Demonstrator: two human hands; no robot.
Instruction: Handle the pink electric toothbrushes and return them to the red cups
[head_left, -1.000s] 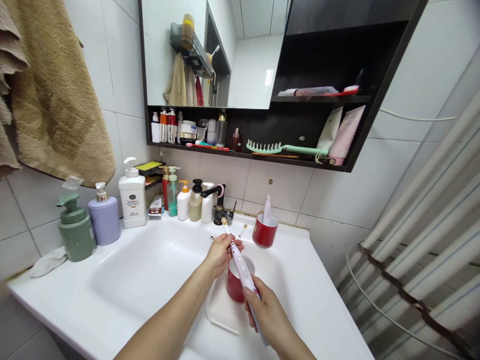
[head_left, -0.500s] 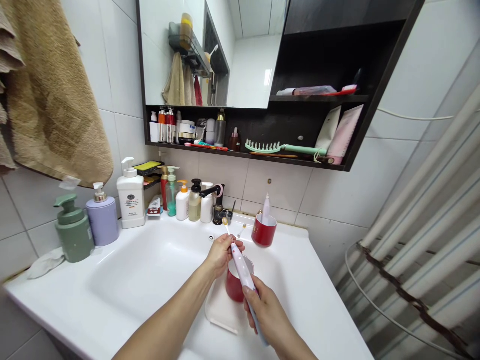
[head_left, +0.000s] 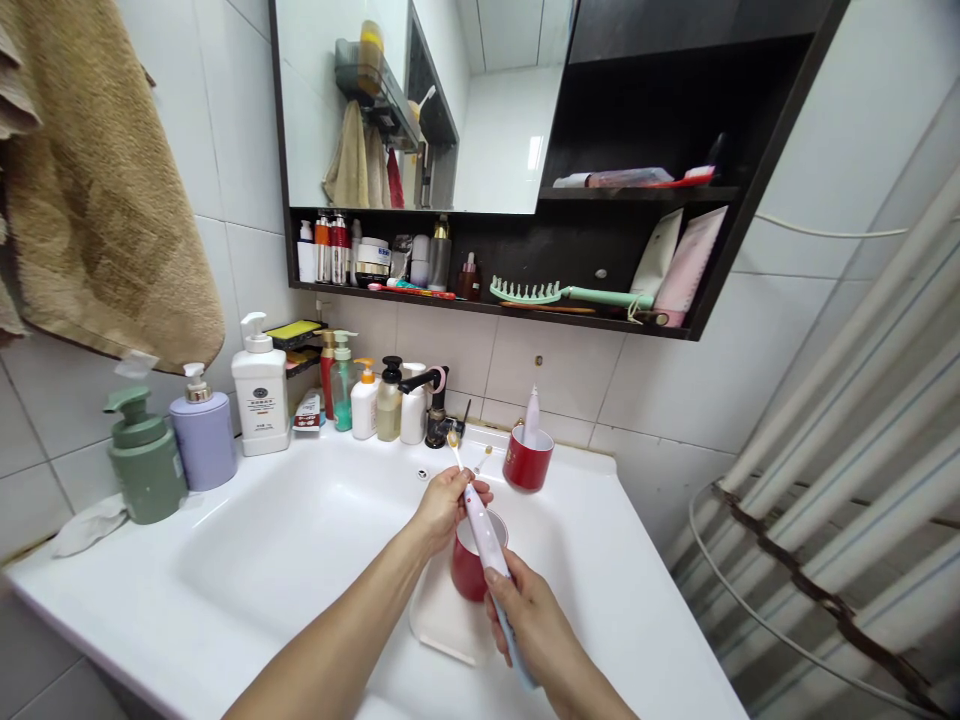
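The person's right hand (head_left: 525,622) is nearest, its fingers wrapped closely round the lower part of a slim white-and-pink electric toothbrush handle (head_left: 486,540). Just beyond, the left hand (head_left: 442,510) curls its fingers narrowly about the top of that handle, where a thin white brush stem with pale bristles (head_left: 453,447) rises from the grip. The fingers hide how stem and handle meet.

The toothbrush is held in the air over the right part of the basin, above a red mug with a white inside (head_left: 471,565) standing on a white plastic tray (head_left: 442,630). The handle looks like light, smooth plastic that could turn slippery when wet, so its body seems the surest place to grip; the thin stem looks the more delicate part.

Farther on, the white ceramic basin (head_left: 285,540) has a black tap (head_left: 436,415) at its far edge. To the right, a second red mug (head_left: 527,465) holds an upright white electric toothbrush (head_left: 532,417). On the left stand a sage-green pump bottle (head_left: 142,465) and a lilac pump bottle (head_left: 202,442). A tan towel (head_left: 97,205) hangs on the left wall, and a mint-green comb (head_left: 525,292) lies on a dark shelf beneath the mirror (head_left: 499,125).
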